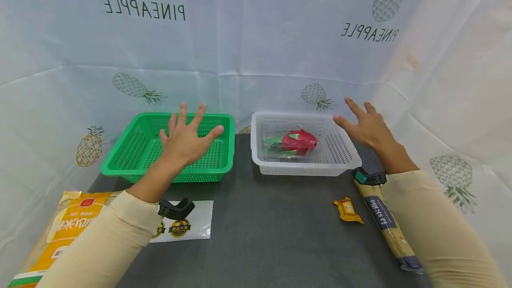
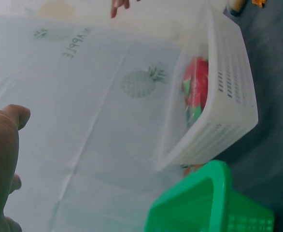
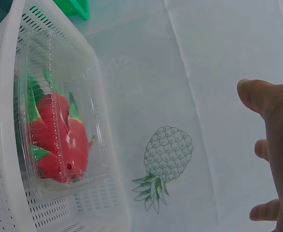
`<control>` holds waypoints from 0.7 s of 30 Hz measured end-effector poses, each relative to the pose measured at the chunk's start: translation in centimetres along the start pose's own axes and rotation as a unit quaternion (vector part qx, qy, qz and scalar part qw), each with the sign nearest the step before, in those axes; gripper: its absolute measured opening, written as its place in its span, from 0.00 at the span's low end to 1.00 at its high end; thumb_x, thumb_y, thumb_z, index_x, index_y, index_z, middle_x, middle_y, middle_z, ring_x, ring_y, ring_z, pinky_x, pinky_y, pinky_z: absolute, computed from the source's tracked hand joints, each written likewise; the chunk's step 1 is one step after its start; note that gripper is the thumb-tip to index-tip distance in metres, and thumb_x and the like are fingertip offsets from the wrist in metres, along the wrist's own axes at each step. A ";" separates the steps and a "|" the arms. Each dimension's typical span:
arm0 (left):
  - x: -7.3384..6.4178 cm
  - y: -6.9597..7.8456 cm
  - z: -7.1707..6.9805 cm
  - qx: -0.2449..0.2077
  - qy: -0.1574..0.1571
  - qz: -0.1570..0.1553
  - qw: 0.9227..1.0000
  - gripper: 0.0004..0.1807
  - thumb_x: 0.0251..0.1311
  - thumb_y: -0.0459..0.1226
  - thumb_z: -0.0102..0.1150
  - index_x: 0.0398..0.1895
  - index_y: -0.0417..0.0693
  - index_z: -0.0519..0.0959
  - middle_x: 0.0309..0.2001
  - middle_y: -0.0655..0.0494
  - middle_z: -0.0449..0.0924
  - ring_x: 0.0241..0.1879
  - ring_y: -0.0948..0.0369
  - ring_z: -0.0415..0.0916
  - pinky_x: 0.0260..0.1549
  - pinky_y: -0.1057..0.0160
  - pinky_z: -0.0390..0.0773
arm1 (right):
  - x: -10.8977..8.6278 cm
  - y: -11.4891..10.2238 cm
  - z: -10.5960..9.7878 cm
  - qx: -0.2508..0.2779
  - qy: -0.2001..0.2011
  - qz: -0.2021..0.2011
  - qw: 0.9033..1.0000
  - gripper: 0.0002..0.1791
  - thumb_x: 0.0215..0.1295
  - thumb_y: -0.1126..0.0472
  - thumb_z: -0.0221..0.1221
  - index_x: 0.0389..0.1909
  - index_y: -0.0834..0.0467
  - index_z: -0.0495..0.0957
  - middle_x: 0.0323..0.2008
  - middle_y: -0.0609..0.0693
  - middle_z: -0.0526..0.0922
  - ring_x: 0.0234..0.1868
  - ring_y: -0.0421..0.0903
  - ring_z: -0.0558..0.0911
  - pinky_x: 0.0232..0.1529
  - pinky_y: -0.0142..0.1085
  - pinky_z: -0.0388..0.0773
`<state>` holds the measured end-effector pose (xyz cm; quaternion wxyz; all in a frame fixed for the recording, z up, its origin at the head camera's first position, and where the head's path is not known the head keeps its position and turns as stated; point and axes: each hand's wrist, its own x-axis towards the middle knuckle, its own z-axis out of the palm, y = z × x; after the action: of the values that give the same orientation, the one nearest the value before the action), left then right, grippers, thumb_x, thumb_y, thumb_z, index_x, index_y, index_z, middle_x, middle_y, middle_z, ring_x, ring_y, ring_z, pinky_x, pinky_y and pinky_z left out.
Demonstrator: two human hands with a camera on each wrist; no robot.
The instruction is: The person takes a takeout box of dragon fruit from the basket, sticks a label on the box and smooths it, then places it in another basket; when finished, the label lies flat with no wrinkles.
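My left hand (image 1: 186, 143), fingers spread, hovers over the green plastic basket (image 1: 140, 146) and holds nothing. At the right, my right hand (image 1: 366, 128) is raised with its fingers apart, just beyond the right end of the white plastic basket (image 1: 304, 170). Inside that white basket lies a red dragon fruit (image 1: 301, 141) with green tips, in a clear plastic box (image 3: 98, 164). The right wrist view shows the fruit and its box close up, with the right thumb (image 3: 257, 96) well away from them. In the left wrist view, the left thumb (image 2: 16, 116) is apart from both baskets.
On the dark table (image 1: 256, 234) lie a small orange packet (image 1: 348, 210) and a long pack of pasta (image 1: 386, 221), partly behind the right sleeve. A yellow bag (image 1: 76, 219) and a white sheet with round labels (image 1: 200, 221) lie at left. A pineapple-print cloth (image 1: 256, 34) hangs behind.
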<state>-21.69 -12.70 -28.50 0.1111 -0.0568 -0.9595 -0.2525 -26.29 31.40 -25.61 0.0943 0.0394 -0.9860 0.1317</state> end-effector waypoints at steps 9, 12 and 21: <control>0.5 1.8 2.1 -0.019 0.001 0.008 1.000 0.48 0.59 0.73 0.35 0.78 0.65 0.44 0.76 0.44 0.26 0.71 0.37 0.29 0.56 0.25 0.38 | 0.4 0.3 0.4 0.017 -0.004 0.005 1.000 0.48 0.64 0.28 0.42 0.78 0.48 0.40 0.71 0.75 0.40 0.63 0.83 0.48 0.49 0.77 0.51; 0.6 2.5 2.7 -0.028 -0.002 0.010 1.000 0.48 0.58 0.73 0.36 0.78 0.66 0.43 0.76 0.45 0.26 0.72 0.39 0.29 0.57 0.27 0.39 | 0.7 0.4 0.6 0.025 -0.007 0.004 1.000 0.48 0.65 0.28 0.43 0.78 0.48 0.41 0.71 0.75 0.40 0.64 0.82 0.47 0.50 0.77 0.51; 0.8 4.6 5.0 -0.057 -0.004 0.016 0.998 0.46 0.60 0.71 0.40 0.77 0.68 0.45 0.76 0.46 0.29 0.72 0.41 0.30 0.59 0.29 0.41 | 1.3 0.9 1.9 0.058 -0.024 0.011 0.998 0.47 0.66 0.30 0.43 0.77 0.49 0.39 0.70 0.76 0.41 0.64 0.81 0.49 0.50 0.76 0.51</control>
<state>-22.67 -6.14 -30.36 0.1077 -0.0795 -0.9430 -0.3046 -28.02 31.69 -27.40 0.0669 0.0373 -0.9790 0.1890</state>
